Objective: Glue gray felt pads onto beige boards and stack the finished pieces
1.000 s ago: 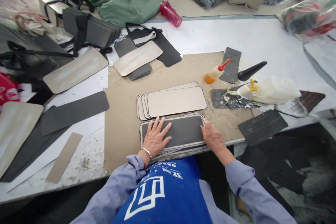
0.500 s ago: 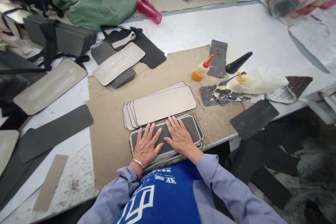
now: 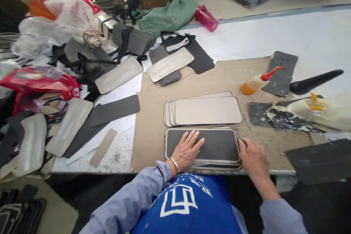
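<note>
A stack of dark rounded panels with pale borders lies at the table's front edge; its top panel (image 3: 216,146) faces up. My left hand (image 3: 187,151) rests flat on the left half of that panel, fingers spread. At the right end, my right hand (image 3: 254,159) has its fingers curled and its thumb against the panel's edge; its fingertips are partly hidden. Just behind lies a fanned pile of pale beige panels (image 3: 207,110) with dark edges.
Brown cardboard (image 3: 150,128) covers the work area. To the right are a glue bottle (image 3: 253,85) with a red nozzle, a black-handled tool (image 3: 315,82) and a white plastic bottle (image 3: 329,111). Loose panels (image 3: 116,109) and plastic bags (image 3: 59,25) crowd the left. A pink cup (image 3: 206,18) lies behind.
My right hand has moved from the top of the dark panel to its right end, and its fingers have curled. My left hand stays flat on the panel. The view has swung left.
</note>
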Demonstrator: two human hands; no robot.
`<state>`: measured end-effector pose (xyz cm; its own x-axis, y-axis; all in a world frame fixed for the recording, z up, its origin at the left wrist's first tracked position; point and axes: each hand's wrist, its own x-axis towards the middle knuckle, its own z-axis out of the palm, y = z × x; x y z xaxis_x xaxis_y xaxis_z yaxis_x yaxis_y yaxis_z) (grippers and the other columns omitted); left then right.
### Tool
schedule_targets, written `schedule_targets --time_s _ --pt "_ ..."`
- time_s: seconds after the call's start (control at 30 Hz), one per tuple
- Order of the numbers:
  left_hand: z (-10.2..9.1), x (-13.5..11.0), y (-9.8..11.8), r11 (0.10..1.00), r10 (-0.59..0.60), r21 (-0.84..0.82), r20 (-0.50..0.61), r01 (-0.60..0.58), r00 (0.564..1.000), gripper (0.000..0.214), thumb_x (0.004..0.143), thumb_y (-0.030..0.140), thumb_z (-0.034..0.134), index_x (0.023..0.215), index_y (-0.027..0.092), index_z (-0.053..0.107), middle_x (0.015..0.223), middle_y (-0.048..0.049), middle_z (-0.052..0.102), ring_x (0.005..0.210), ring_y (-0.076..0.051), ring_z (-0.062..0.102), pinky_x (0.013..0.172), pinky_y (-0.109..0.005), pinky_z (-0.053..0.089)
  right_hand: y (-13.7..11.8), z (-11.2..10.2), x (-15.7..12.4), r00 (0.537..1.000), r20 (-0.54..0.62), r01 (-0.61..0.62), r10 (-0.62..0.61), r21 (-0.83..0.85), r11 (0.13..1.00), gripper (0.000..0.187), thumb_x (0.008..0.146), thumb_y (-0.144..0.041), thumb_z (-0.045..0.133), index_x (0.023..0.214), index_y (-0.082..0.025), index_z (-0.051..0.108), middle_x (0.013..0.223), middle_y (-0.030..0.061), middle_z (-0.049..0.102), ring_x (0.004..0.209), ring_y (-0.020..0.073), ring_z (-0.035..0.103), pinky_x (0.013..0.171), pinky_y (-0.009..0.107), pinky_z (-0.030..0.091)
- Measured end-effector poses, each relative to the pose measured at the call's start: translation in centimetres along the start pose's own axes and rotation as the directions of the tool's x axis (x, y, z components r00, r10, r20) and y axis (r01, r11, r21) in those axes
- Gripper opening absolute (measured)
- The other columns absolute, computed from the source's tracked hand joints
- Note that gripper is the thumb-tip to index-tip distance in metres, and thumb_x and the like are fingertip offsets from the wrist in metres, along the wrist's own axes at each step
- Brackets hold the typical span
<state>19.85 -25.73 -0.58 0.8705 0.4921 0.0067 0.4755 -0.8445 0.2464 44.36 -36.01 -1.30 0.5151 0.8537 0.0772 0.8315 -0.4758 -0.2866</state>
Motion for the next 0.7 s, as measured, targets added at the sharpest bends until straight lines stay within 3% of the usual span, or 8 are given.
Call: schedule_targets --time_s 0.13,0.27,0.43,0.53,0.7 --pt "0.2 0.3 1.1 0.991 0.12 -0.073 0.041 -0.117 0.992 0.051 0.086 0.043 0.038 0.134 0.024 0.034 0.144 -0.0105 0.03 0.135 -0.024 0.021 0.11 -0.042 0.017 0.6 0.3 -0.1 0.982 0.149 -0.133 0.118 0.097 0.986 0.034 0.083 -0.044 0.034 0.072 -0.021 0.056 0.073 0.008 0.061 0.068 0.0214 0.052 0.063 0.034 0.039" --pt "0.7 0.3 1.3 0.989 0.116 -0.105 0.07 -0.108 0.991 0.059 0.084 0.05 0.038 0.135 0.021 0.031 0.145 -0.0113 0.027 0.135 -0.024 0.019 0.11 -0.043 0.014 -0.2 0.7 -0.1 0.966 0.17 -0.218 0.193 0.146 0.965 0.03 0.081 -0.043 0.033 0.071 -0.021 0.051 0.072 0.0064 0.057 0.07 0.0197 0.05 0.063 0.031 0.036" --pt "1.2 0.1 1.3 0.988 0.1 -0.124 0.063 -0.091 0.993 0.061 0.084 0.053 0.036 0.136 0.021 0.03 0.146 -0.0116 0.025 0.136 -0.024 0.017 0.11 -0.044 0.011 -1.1 0.7 0.2 0.955 0.191 -0.235 0.227 0.022 0.972 0.019 0.083 -0.032 0.036 0.073 -0.02 0.047 0.078 0.0069 0.054 0.073 0.0179 0.048 0.063 0.029 0.033" --pt "1.2 0.0 1.3 0.99 0.086 -0.117 0.036 -0.081 0.996 0.06 0.084 0.054 0.035 0.136 0.025 0.03 0.146 -0.0099 0.025 0.135 -0.025 0.018 0.109 -0.053 0.004 -1.7 0.5 0.2 0.943 0.206 -0.258 0.261 -0.044 0.965 0.016 0.084 -0.029 0.037 0.077 -0.02 0.048 0.081 0.0063 0.053 0.072 0.0168 0.047 0.06 0.028 0.031" --pt "1.4 0.0 1.2 0.99 0.082 -0.112 -0.007 -0.082 0.997 0.061 0.083 0.058 0.034 0.134 0.026 0.033 0.144 -0.0099 0.03 0.134 -0.027 0.021 0.105 -0.06 -0.005 -1.9 -0.1 -0.1 0.961 0.167 -0.223 0.221 -0.007 0.975 0.016 0.084 -0.027 0.036 0.078 -0.02 0.048 0.082 0.0073 0.055 0.076 0.0175 0.05 0.064 0.028 0.034"
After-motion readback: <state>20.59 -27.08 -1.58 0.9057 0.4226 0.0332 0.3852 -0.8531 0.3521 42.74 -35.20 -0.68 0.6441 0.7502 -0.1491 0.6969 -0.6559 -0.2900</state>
